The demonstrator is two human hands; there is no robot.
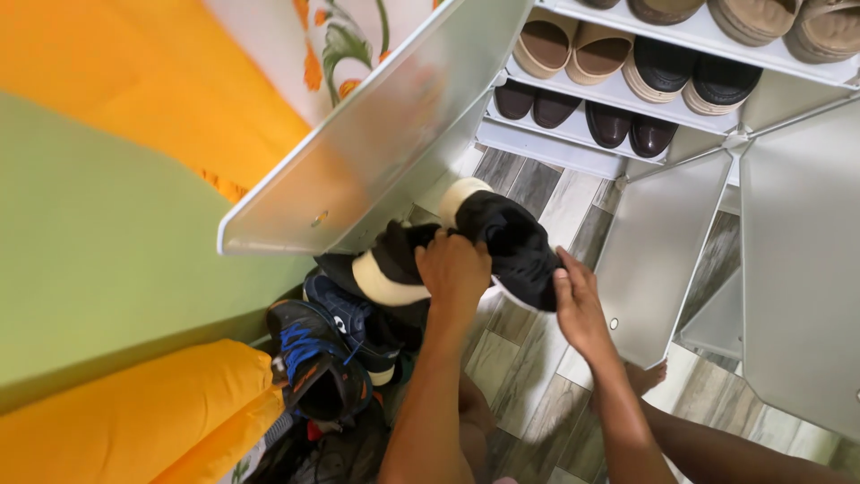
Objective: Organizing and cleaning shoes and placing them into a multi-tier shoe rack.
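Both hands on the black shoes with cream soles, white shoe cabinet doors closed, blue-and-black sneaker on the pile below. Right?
Not quite: the white shoe cabinet doors stand open, with pairs of shoes showing on the shelves, as the head view shows. The rest holds: left hand and right hand are on the black shoes with cream soles, and the blue-and-black sneaker lies on the pile below.

Home interior, shoe-storage corner, white open-door shoe cabinet with paired slippers and loafers on shelves (several rows), wood-look plank floor, floral curtain, green and orange walls.
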